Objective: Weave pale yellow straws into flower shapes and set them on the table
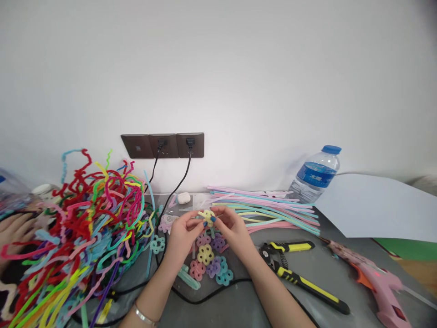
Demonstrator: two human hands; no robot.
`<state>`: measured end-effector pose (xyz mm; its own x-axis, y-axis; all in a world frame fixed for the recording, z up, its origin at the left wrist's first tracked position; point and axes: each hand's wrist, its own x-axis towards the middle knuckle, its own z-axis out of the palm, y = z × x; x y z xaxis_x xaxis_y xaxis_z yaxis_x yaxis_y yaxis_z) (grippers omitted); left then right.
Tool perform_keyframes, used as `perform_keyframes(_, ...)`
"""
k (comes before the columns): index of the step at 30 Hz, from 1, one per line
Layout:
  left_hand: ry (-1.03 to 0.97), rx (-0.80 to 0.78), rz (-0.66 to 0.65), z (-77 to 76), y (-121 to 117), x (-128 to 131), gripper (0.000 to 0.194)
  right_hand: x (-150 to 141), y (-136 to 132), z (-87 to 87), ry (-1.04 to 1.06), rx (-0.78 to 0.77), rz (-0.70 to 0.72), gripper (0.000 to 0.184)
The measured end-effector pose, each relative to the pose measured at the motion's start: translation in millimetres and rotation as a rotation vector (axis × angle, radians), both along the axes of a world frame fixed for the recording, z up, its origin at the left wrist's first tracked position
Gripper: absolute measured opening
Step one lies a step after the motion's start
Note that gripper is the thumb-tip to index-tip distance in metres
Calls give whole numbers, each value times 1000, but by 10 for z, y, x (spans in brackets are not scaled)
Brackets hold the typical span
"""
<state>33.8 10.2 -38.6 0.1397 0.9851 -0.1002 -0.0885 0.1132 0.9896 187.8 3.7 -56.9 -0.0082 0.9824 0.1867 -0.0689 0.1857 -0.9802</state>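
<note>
Yellow pipe-cleaner flower (207, 217), loops upward, long axis unclear, each hand (186, 230) (232, 228) pinching it.

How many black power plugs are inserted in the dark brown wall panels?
2. One black plug is in the middle panel, the other plug in the right panel; the left panel holds none.

Both forearms bare, angling in from the near side: left forearm (157, 287) slants far and rightward, right forearm (276, 289) far and leftward. Left hand (180, 234) and right hand (235, 228) close together at mid-scene, fingers curled inward. Left thumb (198, 228) and right thumb (219, 224) point toward each other, nails blue, tips near one another.
</note>
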Motion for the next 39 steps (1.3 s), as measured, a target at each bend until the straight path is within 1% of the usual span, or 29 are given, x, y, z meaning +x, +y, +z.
perform_keyframes(2,38,43,-3,6,-4,-2,27,11,2,20,37,-71,63,26)
perform_keyframes(4,78,79,2,0,-3,-6,21,26,-6,50,57,-128,91,29)
perform_keyframes(7,143,115,-8,-20,9,-20,17,48,-17,83,105,-191,126,31)
perform_keyframes(10,216,183,-4,-29,23,-33,12,55,-19,93,165,-222,172,33)
perform_keyframes(12,255,230,-2,-23,25,-38,9,53,-16,93,178,-232,172,34)
perform_keyframes(14,253,245,-23,-13,17,-37,8,55,-14,94,176,-240,173,34)
perform_keyframes(16,192,180,-51,3,-2,-29,11,68,-13,97,182,-258,192,34)
perform_keyframes(20,-70,-134,-105,55,-56,5,27,111,-18,114,232,-309,262,33)
perform_keyframes(22,-179,-229,-141,82,-76,26,35,120,-26,126,254,-317,284,32)
perform_keyframes(24,-215,-251,-158,91,-87,49,39,109,-38,138,266,-308,288,32)
perform_keyframes(29,-187,-157,-78,21,-96,118,40,13,-75,140,350,-310,298,33)
perform_keyframes(32,-194,-155,-87,1,-104,134,40,-20,-80,133,379,-295,274,33)
perform_keyframes(35,-240,-237,-156,48,-105,88,38,7,-76,142,359,-277,298,31)
perform_keyframes(39,-248,-394,-316,145,-90,-40,34,84,-79,174,325,-312,415,32)
